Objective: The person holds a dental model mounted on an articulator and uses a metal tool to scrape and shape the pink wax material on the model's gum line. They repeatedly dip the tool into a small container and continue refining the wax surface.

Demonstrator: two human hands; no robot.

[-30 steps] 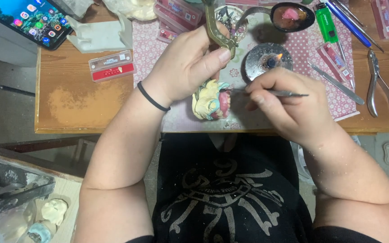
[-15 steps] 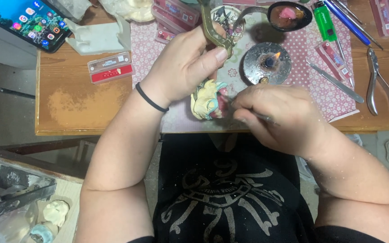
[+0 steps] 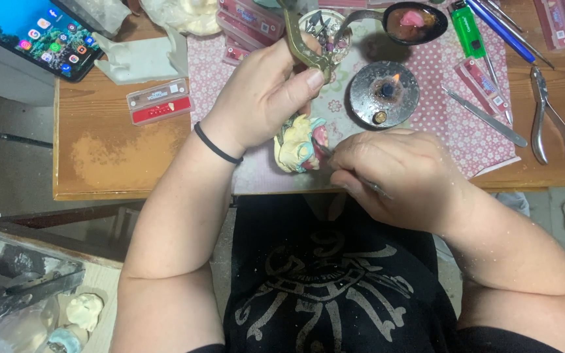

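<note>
While I sat over the bench, only the head view showed the work, so every line below comes from it.

Left hand: my left hand [image 3: 263, 98] was curled shut around the brass frame [image 3: 302, 46] that carried the cast [image 3: 299, 145], thumb pressed on the metal arm.
Right hand: my right hand [image 3: 393, 173] was pinched closed on a thin tool [image 3: 377, 189], its tip at the pink side of the cast.
Cast: it hung at the near edge of the mat [image 3: 472, 131], between my two hands, yellowish with pink and teal patches.
Done: by my judgement wax was already on the cast, since pink showed on it; the burner [image 3: 384, 91] was lit and the spoon [image 3: 416, 21] held pink wax.
Left: I judged the shaping was mid-way; how much remained I could not tell, my fingers hid the working face.
Edges: the table [image 3: 119, 157] edge ran just under the cast, my lap below it.
Room: the burner stood just beyond my right knuckles; pliers [image 3: 547, 111] and a spatula [image 3: 485, 117] lay well to the right; a red box [image 3: 159, 106] and phone [image 3: 40, 36] sat to the left, apart from my forearm.
</note>
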